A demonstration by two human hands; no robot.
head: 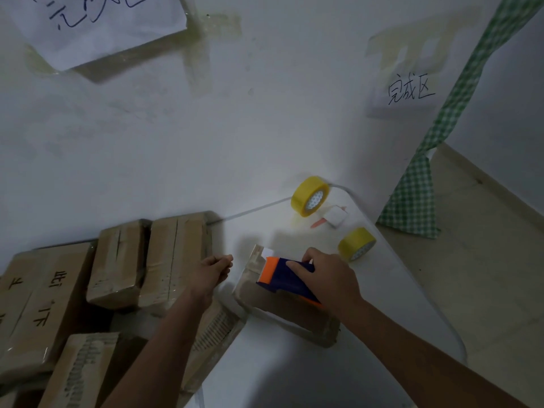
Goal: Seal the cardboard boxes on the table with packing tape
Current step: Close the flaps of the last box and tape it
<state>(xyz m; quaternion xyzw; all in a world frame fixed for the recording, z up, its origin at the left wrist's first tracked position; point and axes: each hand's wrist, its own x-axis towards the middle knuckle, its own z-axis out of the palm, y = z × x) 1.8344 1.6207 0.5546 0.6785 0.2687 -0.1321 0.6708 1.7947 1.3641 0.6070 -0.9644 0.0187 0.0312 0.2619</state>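
On top of the small brown cardboard box (pixel 282 301), right hand (pixel 326 278) grips the blue-and-orange tape dispenser (pixel 287 278); left hand (pixel 213 270), loosely curled, holds nothing beside it. Unbraced, that box might skid, wrinkling tape.

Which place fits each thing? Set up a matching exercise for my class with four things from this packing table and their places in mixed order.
Things
1. tape dispenser
2. upright tape roll
3. left hand
4. stacked boxes

Places
A. at the table's left
B. beside the wall
C. under the right hand, on a box
D. between stack and box, holding nothing visible

Pairs: 1-C, 2-B, 3-D, 4-A
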